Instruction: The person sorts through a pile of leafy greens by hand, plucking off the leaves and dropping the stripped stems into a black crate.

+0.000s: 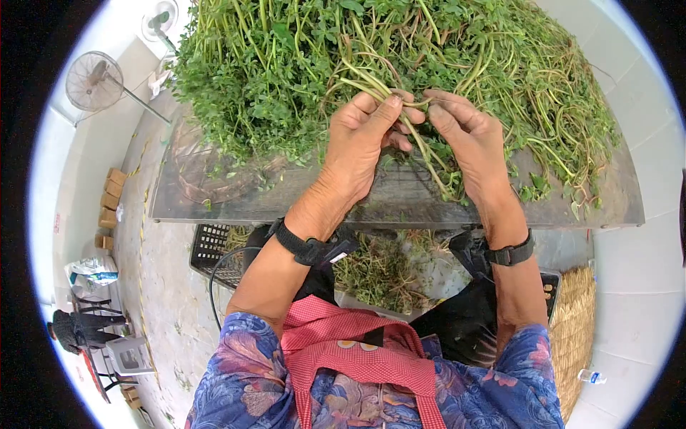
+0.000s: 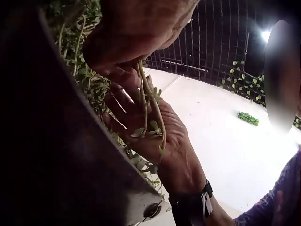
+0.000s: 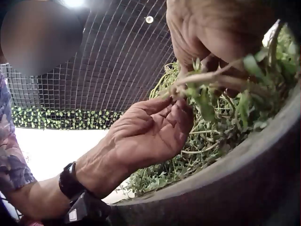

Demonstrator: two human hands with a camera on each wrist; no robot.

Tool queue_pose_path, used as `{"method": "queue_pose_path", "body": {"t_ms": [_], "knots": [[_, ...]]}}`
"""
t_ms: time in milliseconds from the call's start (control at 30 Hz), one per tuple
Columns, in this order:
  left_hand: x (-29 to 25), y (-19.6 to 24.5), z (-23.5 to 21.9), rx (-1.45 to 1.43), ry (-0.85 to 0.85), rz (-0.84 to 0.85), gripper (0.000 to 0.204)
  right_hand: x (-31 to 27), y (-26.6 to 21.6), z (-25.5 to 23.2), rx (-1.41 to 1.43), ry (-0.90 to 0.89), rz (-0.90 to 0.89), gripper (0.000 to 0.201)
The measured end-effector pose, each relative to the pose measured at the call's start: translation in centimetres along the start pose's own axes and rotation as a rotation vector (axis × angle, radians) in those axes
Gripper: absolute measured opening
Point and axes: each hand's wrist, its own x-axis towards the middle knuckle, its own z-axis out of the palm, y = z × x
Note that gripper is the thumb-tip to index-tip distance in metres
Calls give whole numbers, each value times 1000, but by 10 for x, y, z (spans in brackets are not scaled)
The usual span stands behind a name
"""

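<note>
In the head view, the left hand pinches a few pale green stems between thumb and fingers, their lower ends slanting down to the right over the table edge. Close at its right, the right hand pinches a thin side stem with thumb and forefinger. Small leaves hang from the stems in the left wrist view. The right wrist view shows the left hand with its fingertips on a stem, beside the right hand. Behind both hands lies a large heap of leafy greens.
The heap covers the back of the dark table. Below the table are a black crate and more plant stems. A standing fan, cardboard boxes and a grey stool are at the left; a woven mat is at the right.
</note>
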Motion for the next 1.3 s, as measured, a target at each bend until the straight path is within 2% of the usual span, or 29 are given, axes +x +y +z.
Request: {"method": "queue_pose_path", "body": {"t_ms": [67, 133, 167, 233, 267, 367, 500, 633, 733, 800, 833, 900, 1000, 1033, 1233, 1300], "knots": [[0, -2, -1, -8, -6, -21, 23, 0, 1, -1, 56, 18, 67, 18], [0, 0, -4, -15, -9, -42, 23, 3, 4, -7, -159, -25, -115, 13], [2, 3, -7, -53, 31, -27, 22, 4, 2, -10, -158, -25, -115, 13], [5, 8, -13, -79, 107, 4, 24, 7, -7, -14, -231, 70, -245, 12], [5, 8, -13, -78, 109, 6, 24, 7, -12, -12, -229, 67, -246, 12], [2, 2, -7, -53, 114, -49, 24, 4, -17, -6, -471, 29, -415, 18], [-1, -6, -1, -26, 140, -32, 22, 1, -16, 5, -579, 43, -476, 20], [-4, -3, 4, -16, 134, -42, 22, 0, -14, 6, -625, 53, -475, 18], [-7, -3, 7, 70, 105, -1, 23, -1, -13, 3, -565, 57, -382, 15], [-8, 1, 11, 170, 74, 58, 23, 1, -9, -2, -337, 33, -270, 12], [-6, 2, 9, 170, 73, 57, 23, 1, -11, -6, -337, 33, -270, 12], [-1, 7, 1, 29, 147, 64, 24, 0, -26, -12, -13, 64, -17, 19], [1, 8, -6, -17, 172, 62, 23, 0, -31, -27, -40, -27, -107, 28], [1, 8, -6, -10, 167, 68, 24, 0, -33, -30, -172, -75, -144, 33], [-2, 6, 0, -21, 163, 88, 24, -6, -31, -17, -204, -103, -30, 23], [-2, 6, 0, -17, 163, 93, 24, -5, -24, -16, -302, -111, -88, 21]]}}
